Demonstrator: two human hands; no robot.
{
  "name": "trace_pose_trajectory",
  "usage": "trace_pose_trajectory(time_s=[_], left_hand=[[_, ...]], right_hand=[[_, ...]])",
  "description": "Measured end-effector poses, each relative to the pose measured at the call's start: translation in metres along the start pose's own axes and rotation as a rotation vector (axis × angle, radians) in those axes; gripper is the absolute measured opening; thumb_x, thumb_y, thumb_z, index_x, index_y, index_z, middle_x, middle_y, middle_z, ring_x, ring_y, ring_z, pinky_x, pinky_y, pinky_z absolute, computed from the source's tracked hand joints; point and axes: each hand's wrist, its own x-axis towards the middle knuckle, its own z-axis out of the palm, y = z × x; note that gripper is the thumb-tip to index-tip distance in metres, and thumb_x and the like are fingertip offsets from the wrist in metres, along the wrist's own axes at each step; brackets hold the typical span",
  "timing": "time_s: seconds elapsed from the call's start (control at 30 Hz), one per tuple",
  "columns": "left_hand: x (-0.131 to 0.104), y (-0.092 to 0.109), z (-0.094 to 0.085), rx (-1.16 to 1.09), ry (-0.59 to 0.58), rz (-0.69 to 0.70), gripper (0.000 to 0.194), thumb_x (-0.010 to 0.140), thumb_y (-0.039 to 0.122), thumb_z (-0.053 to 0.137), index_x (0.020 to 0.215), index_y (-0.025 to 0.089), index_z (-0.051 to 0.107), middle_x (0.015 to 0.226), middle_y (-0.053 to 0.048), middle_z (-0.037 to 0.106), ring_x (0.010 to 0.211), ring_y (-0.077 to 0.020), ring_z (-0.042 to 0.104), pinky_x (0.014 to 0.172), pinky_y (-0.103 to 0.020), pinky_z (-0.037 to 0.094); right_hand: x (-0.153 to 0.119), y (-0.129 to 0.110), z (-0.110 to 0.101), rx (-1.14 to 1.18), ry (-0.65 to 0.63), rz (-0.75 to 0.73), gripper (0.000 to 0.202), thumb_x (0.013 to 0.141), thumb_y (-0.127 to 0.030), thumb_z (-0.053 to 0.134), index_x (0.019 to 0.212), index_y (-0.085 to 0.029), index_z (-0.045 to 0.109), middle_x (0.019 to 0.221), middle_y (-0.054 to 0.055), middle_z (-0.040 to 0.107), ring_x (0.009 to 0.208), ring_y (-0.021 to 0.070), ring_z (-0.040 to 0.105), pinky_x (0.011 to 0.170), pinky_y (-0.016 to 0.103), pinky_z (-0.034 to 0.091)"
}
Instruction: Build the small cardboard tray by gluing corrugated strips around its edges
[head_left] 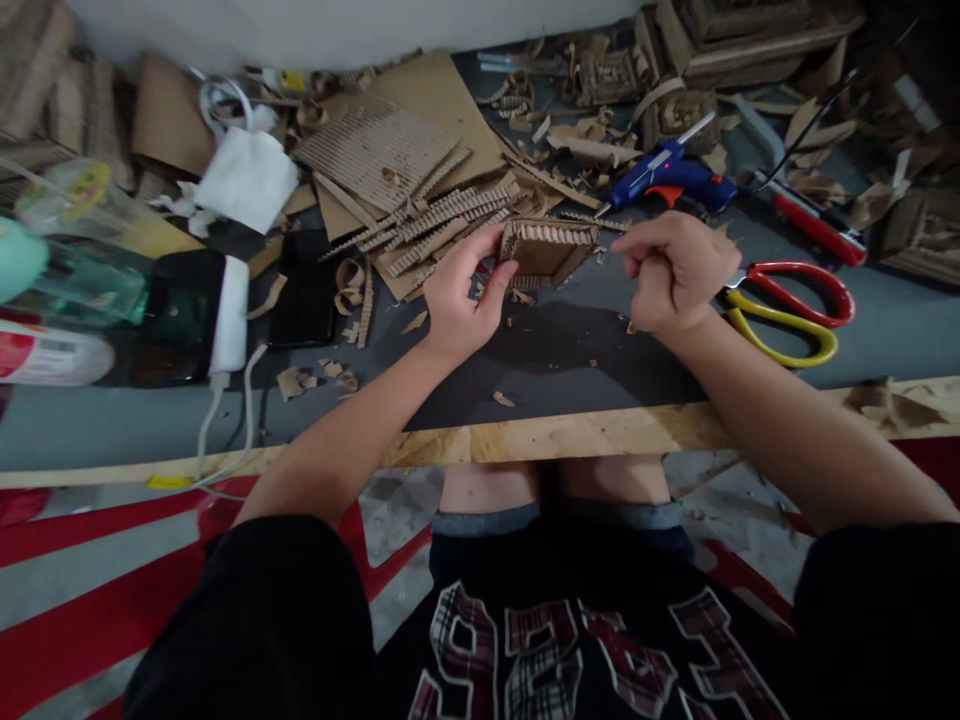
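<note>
My left hand [463,298] grips a small corrugated cardboard frame [546,262] by its left side, thumb in front and fingers behind. The frame is tilted up above the dark table mat, with fluted strips along its edges. To its right, my right hand [675,268] is apart from it, fingers curled in and the index finger pointing toward the frame. Whether anything small sits in that hand's fingers is hidden. Just behind the right hand lies a blue glue gun [667,183] with an orange trigger. Scissors [799,305] with red and yellow handles rest beside the right wrist.
Corrugated strips [450,220] and cardboard sheets [382,145] are piled behind the frame. A red-handled tool [821,228] lies at the right. A black phone [301,300], a white power bank [229,315] with a cable and bottles crowd the left. Scraps litter the mat.
</note>
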Motion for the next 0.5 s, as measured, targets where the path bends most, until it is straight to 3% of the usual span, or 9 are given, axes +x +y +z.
trace_pose_trajectory(time_s=[0.07, 0.2, 0.4, 0.5], left_hand=[[0.000, -0.001, 0.001, -0.006, 0.011, 0.017, 0.042, 0.102, 0.054, 0.051, 0.138, 0.034, 0.053, 0.125, -0.003, 0.071, 0.114, -0.0202, 0.072, 0.098, -0.034, 0.061], [0.000, 0.002, 0.001, -0.003, 0.008, -0.013, 0.040, 0.102, 0.054, 0.051, 0.137, 0.034, 0.055, 0.121, -0.002, 0.071, 0.109, -0.0191, 0.073, 0.094, -0.035, 0.063], [0.001, 0.007, -0.002, 0.026, 0.006, 0.024, 0.038, 0.101, 0.051, 0.055, 0.132, 0.031, 0.059, 0.115, -0.003, 0.073, 0.102, -0.0177, 0.074, 0.088, -0.031, 0.064], [0.001, 0.007, -0.003, 0.036, -0.018, 0.022, 0.041, 0.100, 0.054, 0.055, 0.132, 0.029, 0.059, 0.115, -0.005, 0.073, 0.100, -0.0177, 0.074, 0.086, -0.031, 0.064]], right_hand=[[0.003, -0.002, 0.000, -0.049, 0.001, 0.012, 0.037, 0.101, -0.055, 0.045, 0.104, -0.026, 0.068, 0.069, 0.002, 0.063, 0.064, 0.0172, 0.061, 0.068, 0.039, 0.056], [0.013, -0.003, -0.004, -0.244, -0.233, 0.011, 0.035, 0.104, -0.050, 0.044, 0.098, -0.028, 0.070, 0.075, 0.004, 0.067, 0.082, 0.0212, 0.067, 0.082, 0.043, 0.057], [0.020, -0.004, -0.010, -0.395, -0.293, -0.126, 0.033, 0.102, -0.048, 0.047, 0.103, -0.029, 0.075, 0.071, 0.004, 0.070, 0.081, 0.0208, 0.066, 0.075, 0.038, 0.056], [0.018, -0.003, -0.009, -0.418, -0.348, -0.101, 0.039, 0.105, -0.045, 0.041, 0.103, -0.029, 0.076, 0.069, 0.004, 0.069, 0.078, 0.0198, 0.066, 0.073, 0.037, 0.056]])
